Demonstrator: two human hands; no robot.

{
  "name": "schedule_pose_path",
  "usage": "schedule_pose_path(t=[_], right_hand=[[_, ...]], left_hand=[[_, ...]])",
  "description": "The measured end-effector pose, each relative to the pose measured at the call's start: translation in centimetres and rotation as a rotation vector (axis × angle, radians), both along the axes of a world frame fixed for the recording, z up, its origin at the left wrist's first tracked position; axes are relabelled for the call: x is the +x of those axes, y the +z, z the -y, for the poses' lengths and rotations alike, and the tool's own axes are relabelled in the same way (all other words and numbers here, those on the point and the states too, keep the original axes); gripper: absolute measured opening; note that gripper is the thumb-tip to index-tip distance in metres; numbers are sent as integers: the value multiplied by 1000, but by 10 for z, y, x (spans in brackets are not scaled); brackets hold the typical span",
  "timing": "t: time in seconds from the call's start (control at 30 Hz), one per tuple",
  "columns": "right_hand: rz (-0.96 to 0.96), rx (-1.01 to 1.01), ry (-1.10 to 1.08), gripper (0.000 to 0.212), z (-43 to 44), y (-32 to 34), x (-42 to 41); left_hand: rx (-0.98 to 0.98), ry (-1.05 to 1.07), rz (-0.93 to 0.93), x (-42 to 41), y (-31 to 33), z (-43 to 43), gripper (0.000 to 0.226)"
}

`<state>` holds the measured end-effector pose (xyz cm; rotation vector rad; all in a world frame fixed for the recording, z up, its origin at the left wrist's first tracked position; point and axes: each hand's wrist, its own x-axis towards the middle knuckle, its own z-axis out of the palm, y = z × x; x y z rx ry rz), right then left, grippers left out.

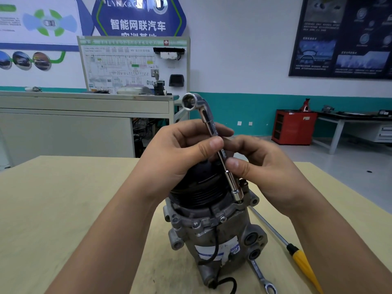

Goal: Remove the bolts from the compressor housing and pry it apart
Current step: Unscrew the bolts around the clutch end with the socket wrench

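Counter (63,209), pale wood, bearing the work; on it, near its middle, the compressor housing (214,236) stands on end, black pulley (197,194) uppermost, a black cable (216,247) trailing down its front. Left grip (180,153) and right grip (269,170) meet above the pulley; each pinches the shaft of an L-shaped socket wrench (207,118) between thumb and curled fingers, left above right. The wrench's lower socket sits down at the housing flange behind the pulley, I judge on a bolt head, though the head itself is hidden; its upper socket points out towards me, empty. To the right lie a yellow-handled screwdriver (303,264) and, nearer the housing, a combination spanner (262,276), neither held.

Progress: I see no loose bolts on the counter and the housing halves sit closed; I take the work to be early, in the bolt stage, with the prying yet to come.

Writing: the wall sign (137,20) reads "LYNK&C…" over 智能网联汽车; the housing's white-and-blue label (214,250) I cannot read.
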<state>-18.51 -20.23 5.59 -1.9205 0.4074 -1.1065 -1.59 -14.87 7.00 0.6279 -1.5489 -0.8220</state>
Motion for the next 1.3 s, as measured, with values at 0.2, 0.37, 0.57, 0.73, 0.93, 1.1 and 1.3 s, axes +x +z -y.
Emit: schedule_pose_path(t=[0.2, 0.37, 0.57, 0.73, 0.93, 1.1, 1.3], right_hand=[[0, -3, -4, 22, 2, -1, 0], [4, -4, -6, 16, 4, -1, 0], [-14, -27, -15, 18, 1, 0, -1], [-46, -11, -16, 24, -3, 1, -1], [-29, -29, -15, 31, -4, 2, -1], [-23, -11, -15, 36, -2, 1, -1], [-35, -24, -39, 35, 0, 0, -1]], left_hand=[[10, -38, -15, 1, 0, -1, 22], [-8, 42, -21, 1, -1, 1, 17], [0, 58, -37, 0, -1, 2, 14], [-8, 77, -61, -2, 0, 2, 17], [-13, -35, -57, 2, -2, 1, 18], [-23, -63, -58, 1, -1, 0, 22], [-45, 21, -62, 0, -2, 2, 17]])
